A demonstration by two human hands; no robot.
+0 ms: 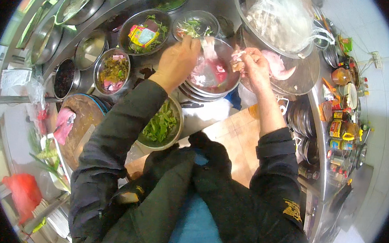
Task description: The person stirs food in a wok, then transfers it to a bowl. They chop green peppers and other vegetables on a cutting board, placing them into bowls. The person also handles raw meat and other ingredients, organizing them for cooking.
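My right hand (254, 66) grips a ragged lump of raw meat (237, 60) at the right rim of a metal bowl (232, 81). That bowl holds pale pieces and reddish liquid and tops a stack of similar bowls. Above its left side is my left hand (179, 62), blurred, its fingertips close together; whether anything is between them cannot be told. Right of my right hand, a pink and white piece of raw meat (277, 64) lies on a round chopping board (306, 73). Shredded vegetables (194, 28) fill a small bowl just behind the stack.
A large basin (245, 17) with a plastic bag overhangs the board. Bowls of leafy greens (160, 122), chopped vegetables with meat (113, 68) and a yellow packet (143, 36) stand around. At left, another chopping board (85, 113) carries meat and a cleaver (85, 140). Bottles (343, 129) line the right.
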